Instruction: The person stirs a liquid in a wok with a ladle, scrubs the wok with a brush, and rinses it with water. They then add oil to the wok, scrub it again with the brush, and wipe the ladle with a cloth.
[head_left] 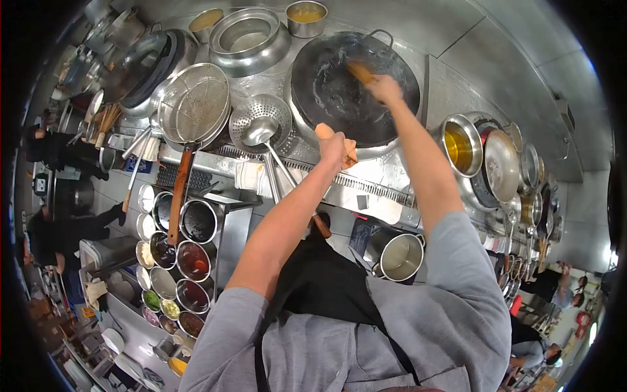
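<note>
A large black wok [326, 98] sits on the steel stove, with streaks of water or foam inside. My right hand [385, 90] is closed round a brown brush [360, 72], blurred by motion, over the wok's inner surface. At the wok's near edge my left hand [333, 149] grips a folded orange-brown cloth [349, 157]. Left of the wok lie a perforated strainer [277, 111] and a steel ladle [259, 130] whose handle points toward me.
A wire-mesh skimmer [194, 101] lies at the left. Sauce and ingredient pots [194, 260] stand lower left. A pot of yellow liquid [460, 145] is at the right, and a steel pot [401, 257] stands below the stove edge. Other people are at both sides.
</note>
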Tool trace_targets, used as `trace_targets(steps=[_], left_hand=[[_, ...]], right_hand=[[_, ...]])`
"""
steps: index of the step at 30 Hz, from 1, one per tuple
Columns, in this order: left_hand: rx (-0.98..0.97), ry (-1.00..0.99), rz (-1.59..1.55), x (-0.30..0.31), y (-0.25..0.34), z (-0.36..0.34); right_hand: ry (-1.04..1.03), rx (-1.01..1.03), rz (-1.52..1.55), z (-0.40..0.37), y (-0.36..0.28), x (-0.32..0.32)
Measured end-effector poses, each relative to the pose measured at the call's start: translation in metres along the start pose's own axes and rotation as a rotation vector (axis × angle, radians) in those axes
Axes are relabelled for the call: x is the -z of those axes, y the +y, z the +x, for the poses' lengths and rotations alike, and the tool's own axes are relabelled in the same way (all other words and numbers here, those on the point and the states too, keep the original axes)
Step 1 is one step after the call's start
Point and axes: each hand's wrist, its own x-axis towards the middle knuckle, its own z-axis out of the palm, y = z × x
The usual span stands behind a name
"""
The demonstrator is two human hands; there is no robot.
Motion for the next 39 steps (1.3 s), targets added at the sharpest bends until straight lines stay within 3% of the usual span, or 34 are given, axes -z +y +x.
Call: trace_targets(steps=[2, 3, 5, 6, 7, 10, 13, 16, 19, 21, 23, 27, 31, 35, 39], left_hand=[[-0.029, -0.038, 0.029, 0.005, 0.002, -0.005], [-0.063, -0.054, 0.031, 0.006, 0.005, -0.009], [-0.141, -0.066, 0.075, 0.015, 0.007, -0.014], [-0.189, -0.064, 0.116, 0.024, 0.007, -0.011], [-0.233, -0.059, 0.157, 0.034, 0.008, -0.012], [-0.357, -0.008, 0.259, 0.058, 0.031, -0.051], [-0.317, -0.024, 0.313, 0.058, 0.059, -0.091], [-0.454, -0.003, 0.468, 0.057, 0.065, -0.064], [-0.628, 0.125, 0.577, 0.022, 0.082, -0.075], [-0.747, 0.239, 0.664, -0.008, 0.099, -0.095], [-0.861, 0.361, 0.797, -0.036, 0.118, -0.115], [-0.931, 0.291, 0.953, -0.076, 0.135, -0.169], [-1.086, 0.236, 1.012, -0.07, 0.116, -0.174], [-1.286, 0.206, 0.931, -0.044, 0.091, -0.162], [-1.332, 0.285, 0.893, -0.028, 0.088, -0.135]], right_hand=[[0.022, -0.043, 0.133, -0.016, -0.034, -0.031], [-0.001, 0.072, 0.094, -0.031, -0.038, -0.037], [-0.167, 0.197, 0.334, -0.087, -0.031, -0.034], [0.007, 0.454, 0.263, -0.102, -0.001, -0.054], [-0.091, 0.45, 0.131, -0.135, 0.011, -0.028], [-0.366, 0.3, 0.182, -0.188, 0.076, 0.035], [-0.146, 0.128, 0.081, -0.213, 0.132, 0.061], [-0.033, 0.119, 0.322, -0.23, 0.149, 0.059], [-0.078, 0.127, 0.592, -0.25, 0.134, 0.04], [-0.018, 0.22, 0.48, -0.256, 0.122, 0.028], [-0.094, 0.113, 0.593, -0.243, 0.112, 0.022], [-0.181, 0.039, 0.949, -0.222, 0.097, 0.027], [-0.107, 0.113, 0.963, -0.206, 0.099, 0.032], [-0.231, -0.01, 1.17, -0.2, 0.106, 0.039], [-0.16, 0.105, 1.189, -0.216, 0.059, 0.036]])
